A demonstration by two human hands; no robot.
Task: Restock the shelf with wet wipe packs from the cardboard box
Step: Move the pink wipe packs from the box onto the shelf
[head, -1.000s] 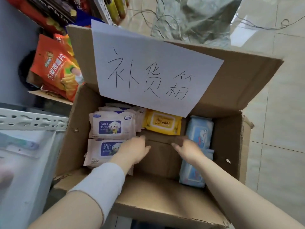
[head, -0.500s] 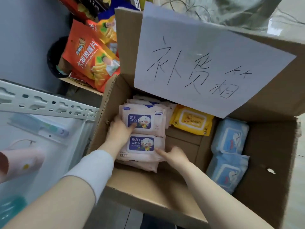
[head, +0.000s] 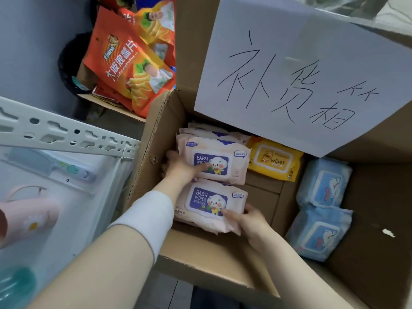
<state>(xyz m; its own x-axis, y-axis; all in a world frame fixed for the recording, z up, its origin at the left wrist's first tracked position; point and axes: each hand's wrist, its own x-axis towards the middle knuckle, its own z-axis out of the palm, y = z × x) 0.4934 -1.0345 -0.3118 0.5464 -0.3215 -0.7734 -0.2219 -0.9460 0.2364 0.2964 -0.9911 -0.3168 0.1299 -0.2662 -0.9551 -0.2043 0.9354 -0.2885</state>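
Lying inside the cardboard box [head: 153, 139], against its left wall, two pink wipe packs are held, one in each of the hands. The upper pink pack [head: 219, 162] is gripped at its left edge by the left hand [head: 181, 169], with the thumb laid across the printed label and the fingers wrapped round the edge. The lower pink pack [head: 210, 201], touching the upper one, is pinched at its lower right corner by the right hand [head: 246, 221], thumb on the front. More pink packs are stacked behind the upper one. A yellow pack [head: 274, 161] is propped just beside them, and two blue packs [head: 323, 184] are stood near the right wall. A handwritten paper sign [head: 289, 74] is fixed to the raised flap. A shelf rail [head: 66, 134] is seen left of the box, with orange snack bags [head: 131, 70] beyond it.
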